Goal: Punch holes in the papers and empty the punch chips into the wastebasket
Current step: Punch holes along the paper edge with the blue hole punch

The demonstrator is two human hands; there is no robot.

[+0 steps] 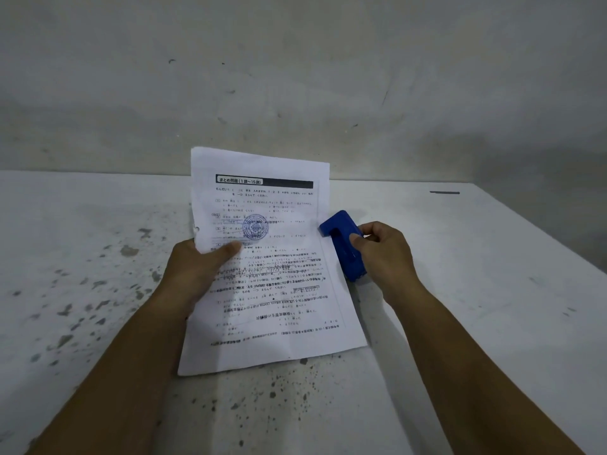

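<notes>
Two printed sheets (262,205) are seen, one blue hole punch (343,244), two hands, left (193,274) and right (387,254).

Hidden and illegible areas
Lower sheet (279,310) partly covered by upper sheet (262,205); small print blurred. Left hand (193,274) fingers behind the sheets; both forearms cut by bottom edge.

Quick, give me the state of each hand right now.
Left hand: closed on the papers, thumb on top.
Right hand: closed on the blue hole punch at the papers' right edge.
</notes>
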